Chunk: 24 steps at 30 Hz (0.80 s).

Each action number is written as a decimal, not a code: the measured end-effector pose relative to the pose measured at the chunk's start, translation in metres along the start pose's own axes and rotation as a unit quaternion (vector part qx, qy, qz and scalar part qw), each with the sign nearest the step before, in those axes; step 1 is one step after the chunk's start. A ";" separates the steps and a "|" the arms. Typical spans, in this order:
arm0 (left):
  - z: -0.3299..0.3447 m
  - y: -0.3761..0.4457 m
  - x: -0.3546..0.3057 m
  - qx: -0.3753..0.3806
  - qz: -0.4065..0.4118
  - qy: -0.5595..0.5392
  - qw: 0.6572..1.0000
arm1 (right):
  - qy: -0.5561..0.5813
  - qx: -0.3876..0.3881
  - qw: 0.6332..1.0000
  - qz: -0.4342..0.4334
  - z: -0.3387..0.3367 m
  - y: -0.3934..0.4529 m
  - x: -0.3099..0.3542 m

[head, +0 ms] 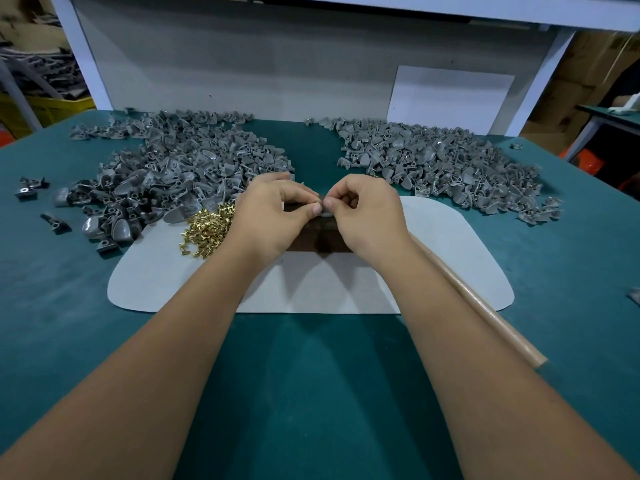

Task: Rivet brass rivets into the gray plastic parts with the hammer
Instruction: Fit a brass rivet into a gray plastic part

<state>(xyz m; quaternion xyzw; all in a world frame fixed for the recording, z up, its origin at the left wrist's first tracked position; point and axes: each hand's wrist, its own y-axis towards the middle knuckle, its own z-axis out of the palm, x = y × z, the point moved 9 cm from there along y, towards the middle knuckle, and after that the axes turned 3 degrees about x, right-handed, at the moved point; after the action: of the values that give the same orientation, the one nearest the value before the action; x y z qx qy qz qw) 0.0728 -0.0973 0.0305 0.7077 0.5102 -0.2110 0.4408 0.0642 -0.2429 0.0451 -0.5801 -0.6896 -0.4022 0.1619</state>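
My left hand (273, 209) and my right hand (363, 213) meet fingertip to fingertip over a dark block (325, 239) on the pale mat (450, 258). The left thumb and finger pinch a small brass rivet (318, 201). The right fingers pinch a gray plastic part (327, 213), mostly hidden under them. A heap of loose brass rivets (207, 230) lies just left of my left hand. The hammer's wooden handle (485, 306) lies on the table under my right forearm; its head is hidden.
A big pile of gray plastic parts (166, 171) fills the table's back left, another pile (450, 171) the back right. A few stray parts (31, 188) lie at the far left. The green table top (311, 375) stretches toward me. A white back panel (277, 64) closes the rear.
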 end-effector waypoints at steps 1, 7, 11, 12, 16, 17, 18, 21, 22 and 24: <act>0.000 0.000 0.002 0.000 -0.009 -0.001 1.000 | -0.007 -0.004 1.000 -0.004 0.000 0.000 0.001; 0.000 -0.001 0.003 0.002 -0.023 -0.015 1.000 | -0.018 0.007 1.000 0.005 0.000 0.002 0.000; -0.001 -0.001 0.002 0.014 -0.033 -0.032 0.999 | -0.028 0.009 0.999 0.014 0.001 0.004 0.000; -0.001 -0.001 0.002 0.016 -0.036 -0.035 0.999 | -0.034 0.007 0.999 0.014 0.002 0.004 0.001; 0.000 -0.003 0.004 0.020 -0.047 -0.038 0.998 | -0.064 -0.006 0.998 0.010 0.002 -0.001 0.006; 0.000 -0.003 0.005 0.021 -0.046 -0.039 0.998 | -0.066 -0.006 0.998 0.007 0.001 -0.002 0.007; 0.000 -0.004 0.004 0.020 -0.044 -0.038 0.998 | -0.064 -0.004 0.998 0.002 0.001 -0.003 0.008; 0.002 -0.005 0.004 0.016 -0.040 -0.025 0.999 | -0.049 -0.007 0.998 -0.024 -0.001 -0.006 0.009; 0.003 -0.005 0.004 0.014 -0.043 -0.020 0.999 | -0.033 -0.018 0.999 -0.024 -0.003 -0.007 0.007; 0.003 -0.005 0.006 0.011 -0.051 -0.023 0.998 | 0.047 -0.046 0.998 0.011 -0.012 -0.007 -0.002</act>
<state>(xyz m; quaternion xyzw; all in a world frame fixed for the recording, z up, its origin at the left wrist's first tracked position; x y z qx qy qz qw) 0.0710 -0.0959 0.0224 0.6805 0.5333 -0.2546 0.4332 0.0550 -0.2530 0.0485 -0.5748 -0.6558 -0.4584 0.1714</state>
